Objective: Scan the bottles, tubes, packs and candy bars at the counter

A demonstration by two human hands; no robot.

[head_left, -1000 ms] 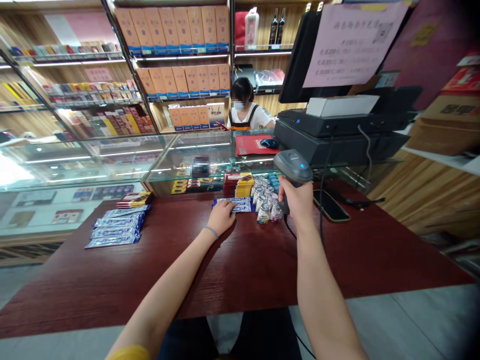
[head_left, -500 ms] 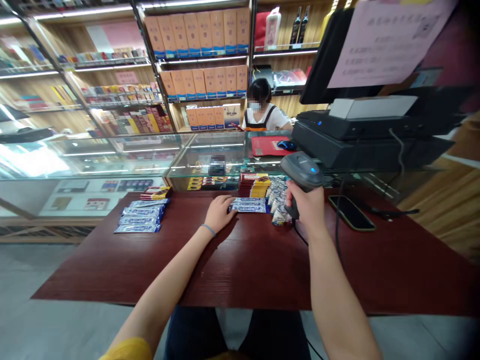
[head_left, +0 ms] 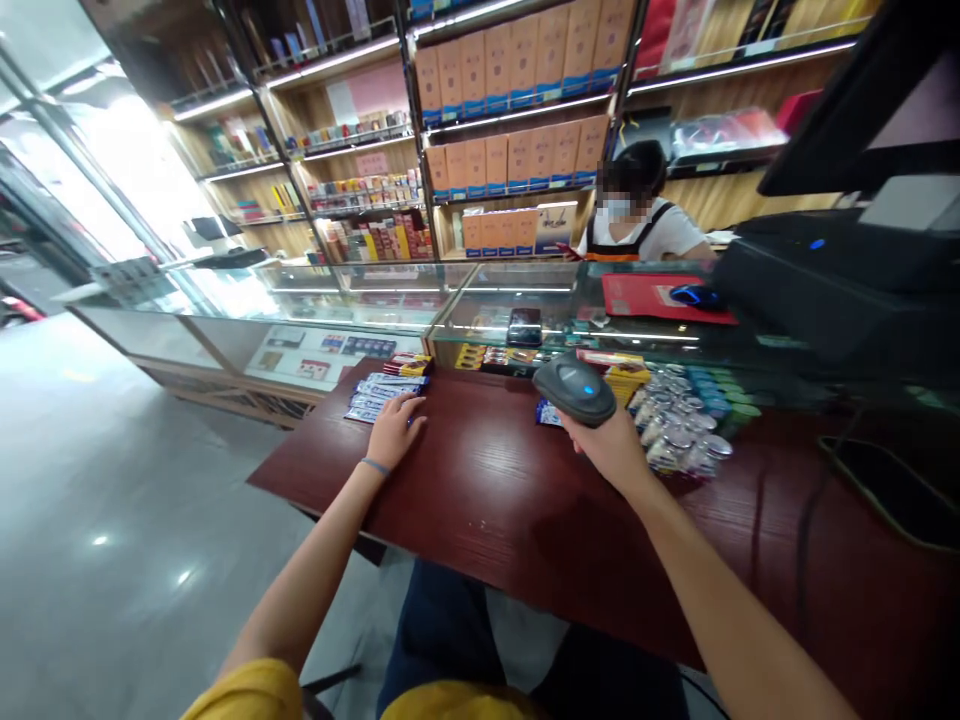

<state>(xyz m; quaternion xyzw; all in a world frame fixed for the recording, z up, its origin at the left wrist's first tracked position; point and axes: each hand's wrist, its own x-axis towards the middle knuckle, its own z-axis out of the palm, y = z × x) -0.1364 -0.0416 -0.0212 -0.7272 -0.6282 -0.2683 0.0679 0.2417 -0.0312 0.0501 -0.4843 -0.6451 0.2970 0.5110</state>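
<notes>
My left hand (head_left: 395, 432) is at the left side of the dark red table, at the near right edge of a row of blue-and-white snack packets (head_left: 369, 398). Its fingers curve over a packet, mostly hidden, with a bit of blue showing by the thumb. My right hand (head_left: 611, 445) grips a black barcode scanner (head_left: 576, 388), held above the table with its blue light on. Partly covered by the scanner, another blue-and-white packet (head_left: 547, 413) lies beyond it. Yellow-and-red packs (head_left: 628, 380) and clear-wrapped silver-topped snacks (head_left: 679, 425) sit to its right.
A glass display counter (head_left: 495, 290) borders the table's far side. On it are a red mat (head_left: 630, 297) and a computer mouse (head_left: 696, 296). Behind it is a masked person (head_left: 630, 230). Black checkout equipment (head_left: 817, 290) and a phone (head_left: 892, 490) are at right.
My left hand has moved from the middle packets to the row on the left. The scanner has swung left, over the middle packets. The view has turned left.
</notes>
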